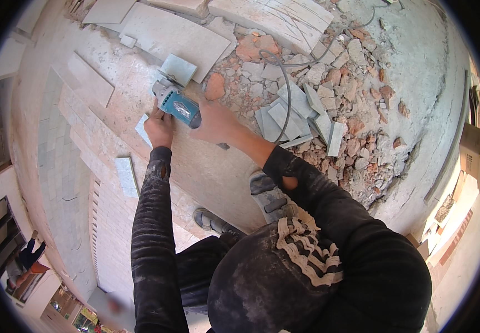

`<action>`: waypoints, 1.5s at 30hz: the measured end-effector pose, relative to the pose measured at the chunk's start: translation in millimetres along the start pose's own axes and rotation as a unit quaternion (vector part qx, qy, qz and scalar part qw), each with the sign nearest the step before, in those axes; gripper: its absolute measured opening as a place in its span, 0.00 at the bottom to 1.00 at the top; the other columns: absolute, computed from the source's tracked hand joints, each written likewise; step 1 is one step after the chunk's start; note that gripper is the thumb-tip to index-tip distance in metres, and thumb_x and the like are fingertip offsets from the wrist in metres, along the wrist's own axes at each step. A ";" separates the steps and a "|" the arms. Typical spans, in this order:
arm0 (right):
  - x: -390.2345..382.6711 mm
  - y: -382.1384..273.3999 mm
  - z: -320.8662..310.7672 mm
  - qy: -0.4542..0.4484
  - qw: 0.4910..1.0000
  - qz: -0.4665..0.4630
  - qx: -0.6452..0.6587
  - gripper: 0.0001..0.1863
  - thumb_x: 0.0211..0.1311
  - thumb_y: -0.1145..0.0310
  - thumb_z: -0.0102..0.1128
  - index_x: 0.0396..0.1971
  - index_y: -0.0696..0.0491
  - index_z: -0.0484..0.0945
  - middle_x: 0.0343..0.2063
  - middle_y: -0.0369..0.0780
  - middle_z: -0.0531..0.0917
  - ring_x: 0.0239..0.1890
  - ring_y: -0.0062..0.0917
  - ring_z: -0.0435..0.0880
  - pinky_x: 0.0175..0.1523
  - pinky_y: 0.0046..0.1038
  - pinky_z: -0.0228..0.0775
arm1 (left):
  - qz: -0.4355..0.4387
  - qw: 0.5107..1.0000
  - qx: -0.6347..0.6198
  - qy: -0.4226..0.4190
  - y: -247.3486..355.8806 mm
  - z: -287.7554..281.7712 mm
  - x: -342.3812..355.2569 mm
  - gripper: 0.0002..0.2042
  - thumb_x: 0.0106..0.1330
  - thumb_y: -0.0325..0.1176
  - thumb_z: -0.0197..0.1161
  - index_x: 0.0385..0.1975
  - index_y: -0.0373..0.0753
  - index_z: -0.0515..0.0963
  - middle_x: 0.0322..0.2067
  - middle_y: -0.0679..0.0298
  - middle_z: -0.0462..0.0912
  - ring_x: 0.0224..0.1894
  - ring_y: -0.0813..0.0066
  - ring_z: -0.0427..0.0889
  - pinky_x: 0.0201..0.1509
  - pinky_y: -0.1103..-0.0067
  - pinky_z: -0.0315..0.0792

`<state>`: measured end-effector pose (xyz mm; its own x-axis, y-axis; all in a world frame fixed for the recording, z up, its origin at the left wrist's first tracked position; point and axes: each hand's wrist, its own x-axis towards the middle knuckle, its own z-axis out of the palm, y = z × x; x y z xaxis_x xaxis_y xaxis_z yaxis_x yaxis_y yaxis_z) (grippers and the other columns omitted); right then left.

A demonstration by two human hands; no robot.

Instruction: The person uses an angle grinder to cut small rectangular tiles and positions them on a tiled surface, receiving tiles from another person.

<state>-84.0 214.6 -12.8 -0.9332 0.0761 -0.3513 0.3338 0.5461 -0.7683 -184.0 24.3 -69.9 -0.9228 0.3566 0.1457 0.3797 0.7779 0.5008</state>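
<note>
A teal and grey angle grinder is between my two hands, low over the dusty floor. My right hand is wrapped round the rear of its body. My left hand is closed at the front, under the gear head; the fingertips are partly hidden by the tool. The grinder's disc end meets a small pale grey-green tile piece resting on a larger slab. Right beside my left hand lies another tile piece, partly covered by it. A further cut tile lies nearer, left of my sleeve.
A grey power cable loops across the rubble on the right. Several tile offcuts are heaped there. Large stone slabs lie at the back, and a thin slab lies left. Another person is far left.
</note>
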 end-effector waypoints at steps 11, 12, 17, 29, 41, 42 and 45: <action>0.4 2.3 1.7 -0.001 1.000 0.002 -0.009 0.33 0.43 0.57 0.69 0.45 0.65 0.72 0.38 0.55 0.84 0.43 0.47 0.85 0.49 0.40 0.78 | 0.006 1.000 -0.001 0.003 -0.9 1.5 1.1 0.09 0.58 0.25 0.65 0.37 0.35 0.85 0.57 0.58 0.77 0.35 0.60 0.88 0.40 0.75 0.80; -0.1 2.0 1.5 0.001 1.000 0.000 -0.008 0.33 0.43 0.57 0.69 0.45 0.65 0.72 0.38 0.55 0.84 0.43 0.47 0.85 0.49 0.40 0.78 | 0.007 1.000 0.001 0.003 -1.2 1.2 1.0 0.09 0.58 0.25 0.64 0.37 0.35 0.85 0.57 0.59 0.77 0.35 0.60 0.88 0.40 0.75 0.80; -5.2 -1.8 -2.3 -0.017 1.000 0.020 0.006 0.34 0.43 0.57 0.69 0.46 0.66 0.72 0.37 0.55 0.84 0.41 0.47 0.86 0.48 0.40 0.79 | 0.012 1.000 -0.004 0.013 -3.4 0.7 0.3 0.09 0.58 0.25 0.64 0.37 0.34 0.85 0.57 0.59 0.77 0.35 0.60 0.88 0.40 0.75 0.80; -9.7 -5.6 -3.0 -0.025 0.999 0.040 0.012 0.35 0.43 0.56 0.69 0.47 0.64 0.71 0.39 0.55 0.82 0.43 0.49 0.84 0.48 0.42 0.77 | -0.011 1.000 -0.023 0.009 -2.0 3.0 -0.8 0.09 0.58 0.24 0.63 0.37 0.34 0.84 0.58 0.58 0.77 0.35 0.60 0.88 0.40 0.75 0.80; -2.9 -17.4 -4.6 -0.020 0.998 0.046 0.025 0.33 0.42 0.57 0.69 0.45 0.64 0.73 0.38 0.56 0.82 0.42 0.48 0.84 0.47 0.41 0.77 | -0.011 0.999 -0.027 0.018 -1.1 2.8 -3.0 0.10 0.59 0.25 0.63 0.41 0.35 0.84 0.33 0.48 0.85 0.35 0.56 0.87 0.40 0.72 0.78; -1.4 -16.6 -3.8 -0.016 0.999 0.045 0.024 0.32 0.42 0.57 0.69 0.45 0.64 0.73 0.38 0.56 0.82 0.43 0.48 0.84 0.47 0.41 0.77 | -0.010 0.999 -0.026 0.017 -0.7 3.1 -3.1 0.10 0.59 0.25 0.63 0.40 0.35 0.83 0.33 0.48 0.85 0.35 0.56 0.87 0.40 0.72 0.78; 3.8 -15.9 -3.4 -0.023 0.998 0.048 0.022 0.33 0.42 0.57 0.69 0.45 0.65 0.73 0.38 0.56 0.82 0.43 0.49 0.84 0.47 0.42 0.77 | 0.003 1.000 -0.004 0.012 -1.2 3.1 -2.7 0.09 0.57 0.24 0.63 0.37 0.32 0.83 0.51 0.56 0.81 0.37 0.55 0.86 0.40 0.72 0.79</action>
<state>-93.3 209.1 -0.2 -0.8901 0.0868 -0.4473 0.4271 0.5010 -0.7527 -181.7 24.0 -73.5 -0.9215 0.3492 0.1699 0.3856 0.7717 0.5057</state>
